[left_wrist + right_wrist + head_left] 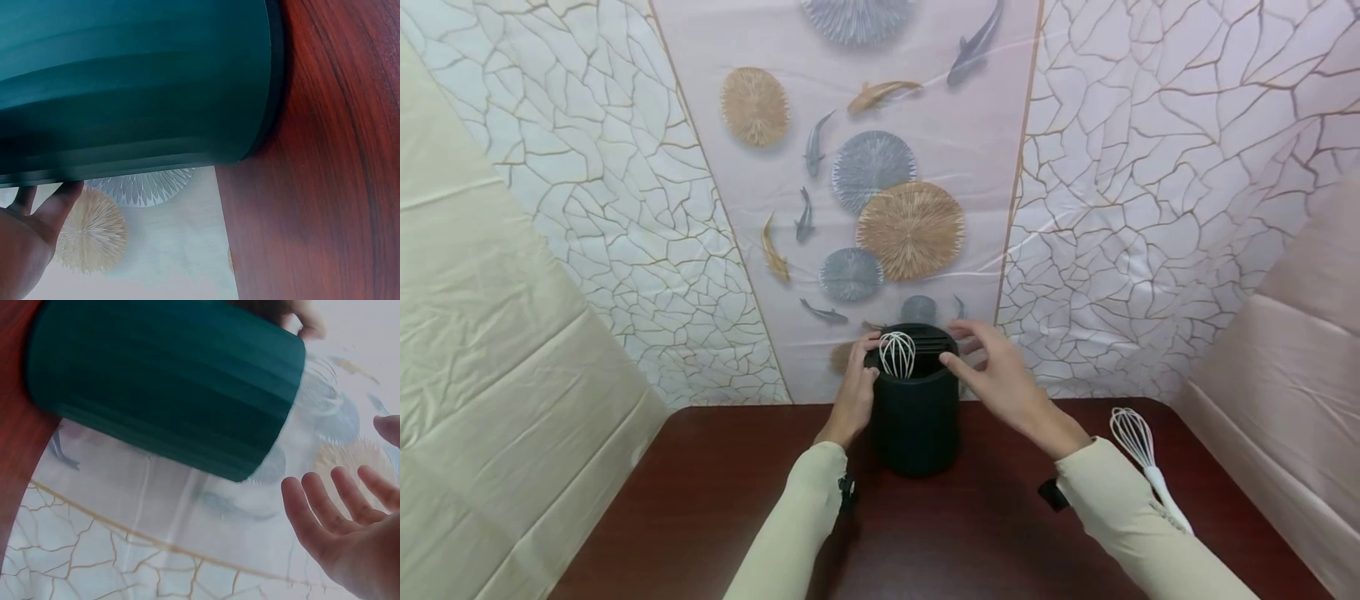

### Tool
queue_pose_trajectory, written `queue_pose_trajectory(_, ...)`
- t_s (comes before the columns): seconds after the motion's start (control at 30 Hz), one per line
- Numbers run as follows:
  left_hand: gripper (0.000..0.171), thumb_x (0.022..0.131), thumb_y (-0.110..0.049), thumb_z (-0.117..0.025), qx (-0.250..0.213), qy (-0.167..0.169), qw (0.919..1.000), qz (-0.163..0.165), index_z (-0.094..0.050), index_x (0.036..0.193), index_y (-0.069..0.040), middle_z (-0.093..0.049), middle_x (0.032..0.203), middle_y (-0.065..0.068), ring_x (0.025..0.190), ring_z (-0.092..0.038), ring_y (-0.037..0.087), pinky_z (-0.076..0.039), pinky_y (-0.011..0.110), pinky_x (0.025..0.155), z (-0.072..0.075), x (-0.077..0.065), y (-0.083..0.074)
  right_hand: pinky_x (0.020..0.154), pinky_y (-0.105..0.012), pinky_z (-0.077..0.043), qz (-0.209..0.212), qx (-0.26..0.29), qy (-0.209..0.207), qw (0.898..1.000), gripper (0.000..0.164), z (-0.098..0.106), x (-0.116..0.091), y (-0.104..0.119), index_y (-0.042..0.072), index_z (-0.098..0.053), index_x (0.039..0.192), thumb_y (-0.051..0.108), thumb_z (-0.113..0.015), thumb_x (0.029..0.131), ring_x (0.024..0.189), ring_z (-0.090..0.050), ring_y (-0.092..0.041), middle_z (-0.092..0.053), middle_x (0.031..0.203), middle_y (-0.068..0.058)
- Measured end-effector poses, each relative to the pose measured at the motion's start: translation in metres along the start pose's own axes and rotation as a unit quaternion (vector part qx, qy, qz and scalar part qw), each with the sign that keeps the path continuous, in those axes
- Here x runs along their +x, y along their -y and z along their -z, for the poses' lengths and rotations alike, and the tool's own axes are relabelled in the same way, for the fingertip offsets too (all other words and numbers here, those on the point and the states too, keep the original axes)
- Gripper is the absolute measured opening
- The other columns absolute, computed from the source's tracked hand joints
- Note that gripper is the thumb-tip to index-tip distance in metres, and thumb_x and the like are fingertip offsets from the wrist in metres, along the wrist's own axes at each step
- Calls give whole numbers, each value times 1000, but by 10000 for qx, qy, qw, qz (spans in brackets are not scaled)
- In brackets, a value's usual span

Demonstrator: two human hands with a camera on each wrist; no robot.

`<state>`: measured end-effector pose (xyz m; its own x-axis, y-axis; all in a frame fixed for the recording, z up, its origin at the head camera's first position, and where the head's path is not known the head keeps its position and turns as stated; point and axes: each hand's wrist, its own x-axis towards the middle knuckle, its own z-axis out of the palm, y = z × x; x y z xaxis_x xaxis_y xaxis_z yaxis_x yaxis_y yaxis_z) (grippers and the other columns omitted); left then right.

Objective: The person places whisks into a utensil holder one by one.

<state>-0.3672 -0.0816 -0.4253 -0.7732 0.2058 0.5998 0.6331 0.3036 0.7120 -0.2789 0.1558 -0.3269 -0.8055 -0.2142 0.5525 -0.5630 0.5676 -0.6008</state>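
Note:
A dark green utensil holder (pixel 915 429) stands upright at the back of the table, its top divided by slats. The wire head of a white whisk (pixel 897 355) sticks up from its left part; the handle is hidden inside. My left hand (pixel 854 392) holds the holder at its upper left side, and its fingers (pixel 60 203) touch the wall in the left wrist view. Just off the right rim is my right hand (pixel 1000 375), fingers spread and holding nothing. In the right wrist view the right hand (pixel 356 534) is apart from the holder.
Another white whisk (pixel 1150 467) lies on the dark red wooden table (pixel 970 542) at the right, beside my right sleeve. Behind the table hangs a patterned cloth (pixel 910 225). Beige cloth (pixel 490 358) slopes down along the left side.

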Motion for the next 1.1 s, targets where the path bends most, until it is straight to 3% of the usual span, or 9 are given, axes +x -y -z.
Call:
queue_pose_trajectory(0.2,48,95,-6,-33,68,-16,10000,-13,-51,140,-4,-41,159,11,152,-34,28,-27,55,122,-1,1,2,90,-48,-55,-581,149,-151,9981,40,30,-15,-4,8,-60,141,26,-66,105,115,-67,-33,-68,129,-16)
queue_pose_trajectory(0.33,49,95,-7,-33,81,15,10000,4,-51,141,-4,-41,159,11,153,-33,28,-27,54,122,-1,2,3,87,-37,-57,-826,229,-349,9957,41,47,-30,-10,7,-58,143,26,-63,106,111,-69,-29,-68,128,-17)
queue_pose_trajectory(0.47,49,95,-6,-32,67,5,10000,17,-51,140,-3,-41,159,11,153,-32,29,-26,55,122,-1,1,2,78,-26,-60,-924,768,-384,9920,47,59,-44,-20,4,-50,150,20,-61,108,104,-69,-12,-63,133,-24)
queue_pose_trajectory(0.6,49,96,-6,-32,55,56,10000,-32,-49,141,-2,-40,161,13,153,-32,31,-27,57,121,1,1,2,80,-28,-61,-949,1227,-399,9871,46,65,-56,-28,0,-46,151,15,-57,109,100,-69,1,-61,133,-26)
queue_pose_trajectory(0.7,49,96,-6,-32,57,58,10000,-30,-49,141,-2,-40,161,13,153,-32,31,-27,57,122,0,1,1,84,-29,-61,-998,1376,-339,9849,46,71,-65,-33,-1,-46,150,18,-57,109,101,-70,0,-62,132,-19)
queue_pose_trajectory(0.9,48,95,-6,-33,90,8,10000,2,-50,140,-3,-40,160,12,153,-33,30,-26,56,122,-1,1,1,84,-28,-60,-1379,1402,-438,9795,42,84,-83,-43,3,-54,142,26,-61,108,97,-73,-5,-66,122,7)
queue_pose_trajectory(1.0,48,96,-5,-33,93,32,9999,-25,-49,140,-3,-40,160,13,152,-33,31,-26,56,122,-1,1,0,80,-31,-61,-1561,1491,-606,9745,34,89,-92,-52,5,-59,134,24,-62,107,92,-73,-8,-67,115,10)
queue_pose_trajectory(1.1,48,95,-4,-33,86,15,10000,-44,-50,140,-2,-40,160,14,152,-33,32,-25,56,122,0,1,0,77,-32,-62,-1844,1847,-660,9631,26,92,-102,-64,9,-62,128,22,-64,106,87,-71,-10,-68,109,11)
